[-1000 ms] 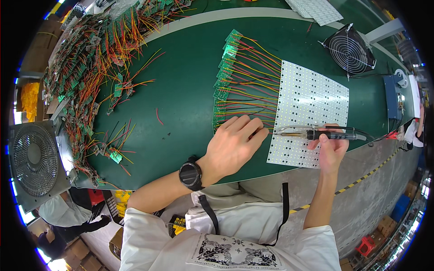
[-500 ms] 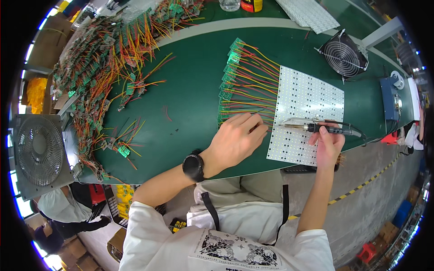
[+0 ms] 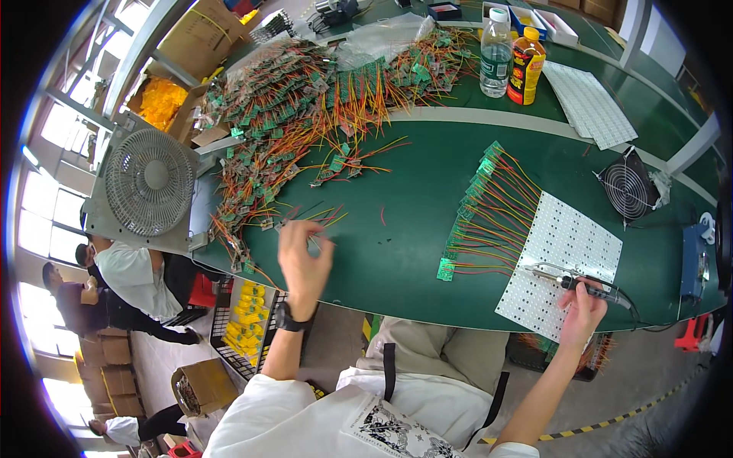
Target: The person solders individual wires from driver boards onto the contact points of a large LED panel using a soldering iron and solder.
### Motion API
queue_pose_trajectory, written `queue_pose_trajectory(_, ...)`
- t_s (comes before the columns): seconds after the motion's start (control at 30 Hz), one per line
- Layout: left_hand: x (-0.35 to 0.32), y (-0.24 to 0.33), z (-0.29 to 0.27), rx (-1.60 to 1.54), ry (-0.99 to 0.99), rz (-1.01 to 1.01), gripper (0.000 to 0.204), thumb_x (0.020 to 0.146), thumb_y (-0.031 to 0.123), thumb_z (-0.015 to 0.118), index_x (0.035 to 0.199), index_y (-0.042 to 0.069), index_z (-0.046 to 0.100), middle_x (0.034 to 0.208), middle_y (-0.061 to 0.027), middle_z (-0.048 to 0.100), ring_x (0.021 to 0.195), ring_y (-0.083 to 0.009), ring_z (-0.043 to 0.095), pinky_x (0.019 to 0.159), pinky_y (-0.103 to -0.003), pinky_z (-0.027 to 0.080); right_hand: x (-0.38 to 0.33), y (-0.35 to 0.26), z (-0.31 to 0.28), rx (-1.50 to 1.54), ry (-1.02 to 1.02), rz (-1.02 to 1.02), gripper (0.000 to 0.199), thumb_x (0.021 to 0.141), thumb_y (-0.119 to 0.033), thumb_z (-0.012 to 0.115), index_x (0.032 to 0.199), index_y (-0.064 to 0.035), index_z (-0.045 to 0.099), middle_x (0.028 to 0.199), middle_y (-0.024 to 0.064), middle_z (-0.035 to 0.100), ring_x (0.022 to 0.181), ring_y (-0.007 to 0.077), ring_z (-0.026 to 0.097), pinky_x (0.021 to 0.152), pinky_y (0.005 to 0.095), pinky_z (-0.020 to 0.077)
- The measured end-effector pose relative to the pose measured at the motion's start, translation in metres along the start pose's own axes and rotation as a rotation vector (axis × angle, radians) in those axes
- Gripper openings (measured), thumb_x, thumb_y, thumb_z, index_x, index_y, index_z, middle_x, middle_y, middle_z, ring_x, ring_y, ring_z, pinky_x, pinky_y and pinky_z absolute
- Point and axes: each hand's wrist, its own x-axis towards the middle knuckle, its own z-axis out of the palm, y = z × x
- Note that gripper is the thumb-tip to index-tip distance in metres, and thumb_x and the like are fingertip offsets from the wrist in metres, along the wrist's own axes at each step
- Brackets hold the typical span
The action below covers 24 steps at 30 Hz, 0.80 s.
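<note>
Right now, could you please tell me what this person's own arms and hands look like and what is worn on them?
Both forearms are bare, coming out of short white sleeves. The left hand has no glove; its wrist carries a black wristwatch with a dark strap. The right hand is also ungloved, with nothing visible on its wrist. No rings can be made out at this size.

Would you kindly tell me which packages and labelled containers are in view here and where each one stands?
Clear bottle: table's far edge, upright, pale label.
Orange bottle: right beside it, yellow cap, dark label.
Cardboard box: beyond the table, top left, brown.
Small carton: floor, lower left, open, brown.
</note>
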Motion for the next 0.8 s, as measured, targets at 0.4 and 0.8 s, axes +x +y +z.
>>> queue_pose_trajectory(0.4, -0.007, -0.085, -0.028, -0.474, -0.277, -0.663, 0.028, 0.101, 0.023, 0.050, 0.103, 0.000, 0.065, 0.097, -0.0075, 0.069, 0.083, -0.0169, 0.065, 0.067, -0.031, 0.049, -0.001, -0.006, 0.004, -0.020, -0.013, -0.003, 0.019, 0.090, -0.011, 0.066, 0.101, 0.0043, 0.061, 0.065, 0.0088, 0.060, 0.049, 0.0156, 0.054, 0.048, 0.0270, 0.0417)
queue_pose_trajectory(0.8, -0.015, -0.073, -0.010, -0.304, -0.321, -0.292, 0.026, 0.084, 0.009, 0.073, 0.109, 0.002, 0.066, 0.086, -0.0036, 0.066, 0.070, -0.0070, 0.059, 0.061, -0.023, 0.044, 0.000, -0.006, 0.006, -0.042, -0.024, 0.010, 0.019, 0.090, -0.011, 0.066, 0.102, 0.0034, 0.063, 0.065, 0.0090, 0.061, 0.050, 0.0150, 0.054, 0.049, 0.0268, 0.0416)
